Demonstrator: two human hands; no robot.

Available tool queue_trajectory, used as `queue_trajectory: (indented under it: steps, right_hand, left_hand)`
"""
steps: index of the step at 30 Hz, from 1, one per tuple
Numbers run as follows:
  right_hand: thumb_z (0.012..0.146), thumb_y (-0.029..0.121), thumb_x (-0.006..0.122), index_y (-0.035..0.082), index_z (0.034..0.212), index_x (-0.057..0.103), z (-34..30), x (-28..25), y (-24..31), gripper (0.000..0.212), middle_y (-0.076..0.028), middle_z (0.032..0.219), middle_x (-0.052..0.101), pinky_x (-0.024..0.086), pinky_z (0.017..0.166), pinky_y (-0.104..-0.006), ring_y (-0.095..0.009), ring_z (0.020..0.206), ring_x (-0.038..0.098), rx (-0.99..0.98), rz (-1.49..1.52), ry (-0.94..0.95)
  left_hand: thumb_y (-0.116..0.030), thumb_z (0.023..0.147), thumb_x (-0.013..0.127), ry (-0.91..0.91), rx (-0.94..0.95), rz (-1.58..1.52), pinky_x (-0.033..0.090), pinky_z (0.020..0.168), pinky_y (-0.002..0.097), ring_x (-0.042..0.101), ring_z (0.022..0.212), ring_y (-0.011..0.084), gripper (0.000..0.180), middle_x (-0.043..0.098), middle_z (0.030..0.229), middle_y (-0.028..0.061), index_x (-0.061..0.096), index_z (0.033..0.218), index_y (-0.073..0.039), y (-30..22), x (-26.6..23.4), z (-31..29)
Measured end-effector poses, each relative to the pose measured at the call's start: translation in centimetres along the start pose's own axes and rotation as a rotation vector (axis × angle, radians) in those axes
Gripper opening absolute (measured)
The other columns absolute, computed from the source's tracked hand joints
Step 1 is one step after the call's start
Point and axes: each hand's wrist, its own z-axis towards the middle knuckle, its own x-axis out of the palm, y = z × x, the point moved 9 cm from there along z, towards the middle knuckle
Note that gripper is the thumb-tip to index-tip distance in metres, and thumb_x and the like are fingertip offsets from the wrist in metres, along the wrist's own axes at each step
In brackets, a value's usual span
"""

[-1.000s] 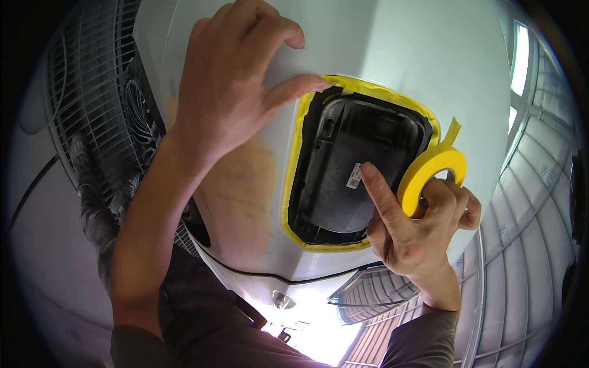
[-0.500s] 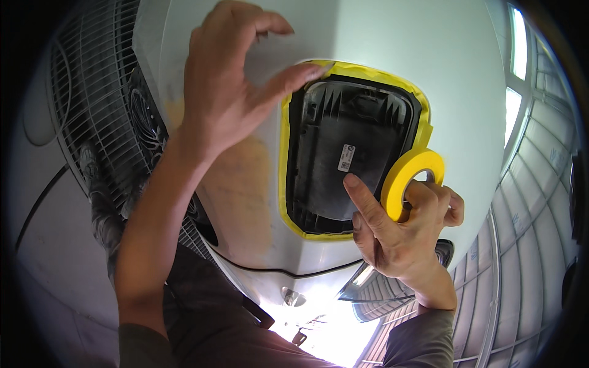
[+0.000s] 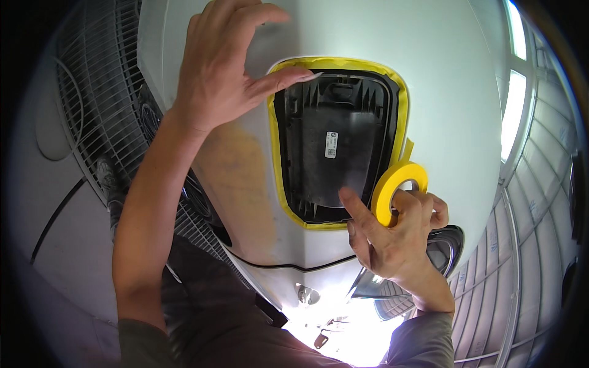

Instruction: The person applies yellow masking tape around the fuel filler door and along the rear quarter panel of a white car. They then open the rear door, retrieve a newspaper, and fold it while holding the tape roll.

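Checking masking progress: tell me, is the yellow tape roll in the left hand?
No, the tape roll sits in the right hand; the left hand presses the tape edge.

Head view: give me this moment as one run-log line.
left hand: thumb pressing yellow tape border at opening's top-left corner | right hand: holding tape roll | white body panel: opening nearly ringed

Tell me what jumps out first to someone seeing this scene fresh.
The bright yellow tape border stands out, framing a dark opening in the middle of a white panel. At the opening's lower right, the right hand holds a yellow tape roll, a strip running from it up to the border. The left hand presses its thumb on the tape at the upper left corner.
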Motion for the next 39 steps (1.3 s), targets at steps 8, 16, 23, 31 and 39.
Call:
queue_trajectory:
  steps: [8,16,23,31,39]
  right_hand:
    - [0.083,0.033,0.078,0.029,0.130,0.076,-3.0,-1.0,0.3,0.048,-0.006,0.096,0.038,0.022,0.088,-0.0459,-0.025,0.097,0.043,0.078,0.039,0.017]
    - [0.083,0.027,0.078,0.027,0.126,0.078,-8.1,-0.7,0.8,0.043,-0.008,0.100,0.046,0.025,0.090,-0.0477,-0.027,0.100,0.046,0.298,0.205,0.065]
    - [0.079,0.023,0.080,0.027,0.125,0.077,-12.6,-0.7,2.6,0.046,-0.009,0.104,0.050,0.026,0.089,-0.0479,-0.027,0.102,0.047,0.539,0.350,0.146]
    - [0.080,0.018,0.080,0.021,0.127,0.075,-16.0,-0.9,7.8,0.046,-0.012,0.104,0.050,0.027,0.093,-0.0494,-0.030,0.102,0.050,0.805,0.596,0.154]
    - [0.083,0.021,0.079,0.022,0.127,0.075,-18.5,-2.3,11.2,0.044,-0.012,0.106,0.050,0.031,0.097,-0.0519,-0.032,0.105,0.052,0.925,0.730,0.049]
  left_hand:
    - [-0.044,0.080,0.088,0.003,0.115,0.128,0.044,0.085,0.0390,0.058,0.097,0.0224,0.053,0.059,0.107,0.0019,0.065,0.118,-0.015,-1.2,1.2,0.8]
    - [-0.033,0.077,0.095,0.281,0.167,0.168,0.047,0.091,0.0374,0.053,0.110,0.0249,0.063,0.056,0.119,0.0062,0.065,0.129,-0.014,-1.2,3.1,2.5]
    - [-0.033,0.083,0.090,0.350,0.169,0.141,0.040,0.103,0.0457,0.045,0.120,0.0332,0.072,0.047,0.132,0.0142,0.054,0.141,-0.010,1.1,1.4,0.2]
    - [-0.027,0.089,0.084,0.493,0.043,0.086,0.034,0.109,0.0512,0.040,0.126,0.0395,0.074,0.044,0.135,0.0204,0.045,0.147,-0.004,2.7,2.3,-1.6]
    - [-0.028,0.091,0.079,0.493,0.027,0.109,0.034,0.108,0.0542,0.042,0.128,0.0411,0.076,0.045,0.135,0.0229,0.038,0.148,0.001,0.6,1.6,-1.2]
